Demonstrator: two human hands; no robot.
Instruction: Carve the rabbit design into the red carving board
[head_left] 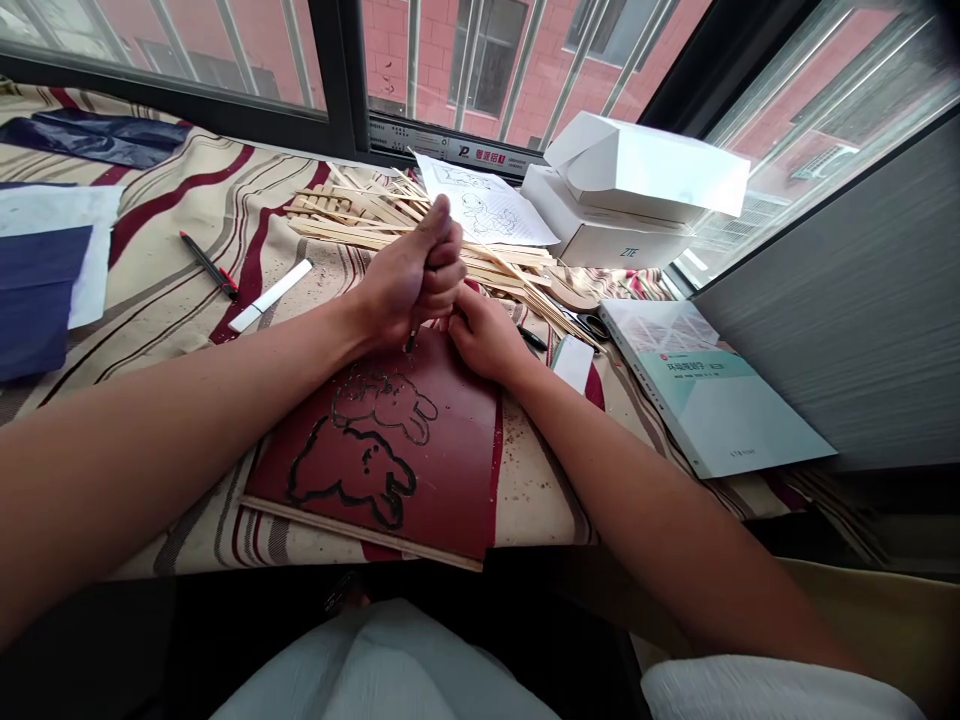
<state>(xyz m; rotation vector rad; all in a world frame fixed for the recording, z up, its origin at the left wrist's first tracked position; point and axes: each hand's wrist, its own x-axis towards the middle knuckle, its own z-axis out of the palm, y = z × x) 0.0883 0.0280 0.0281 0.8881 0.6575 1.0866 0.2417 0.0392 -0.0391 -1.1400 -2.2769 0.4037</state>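
A dark red board (450,440) with a carved outline of a cartoon animal lies on the striped cloth in front of me. My left hand (416,275) is a fist around a thin carving tool (411,340), whose tip touches the board's far edge. Just to its right, my right hand (484,330) rests on the board's far right corner with its fingers curled against the tool and the left hand. What the right fingers grip, if anything, is hidden.
Several thin wooden strips (360,215) and a printed drawing (484,205) lie behind the hands. White boxes (630,200) stand at the back right, a book (712,395) lies at the right. A red-capped pen (208,265) and a white stick (270,295) lie to the left. Wood shavings dot the cloth.
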